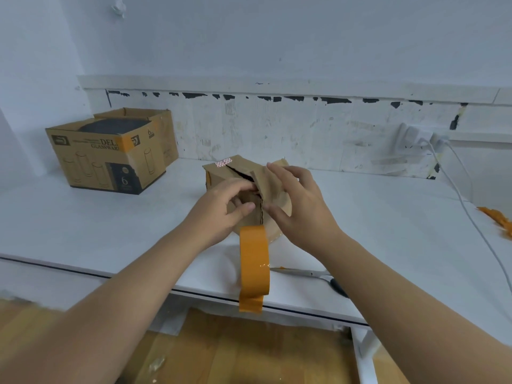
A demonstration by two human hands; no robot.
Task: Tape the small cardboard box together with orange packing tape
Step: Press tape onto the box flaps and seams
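Lighting: soft, even, cool. Glare on orange tape strip (254, 268); faint shadow left of it. Wide-angle bowing, blurred bottom corners.

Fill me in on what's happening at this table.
A person is working on a small cardboard box on the white table. The left hand and right hand pinch its torn flaps together at the near side; a gap still shows on top. A strip of orange tape hangs from the box over the table edge, not yet pressed down. A bigger glassware box sits far left, scissors near the edge.
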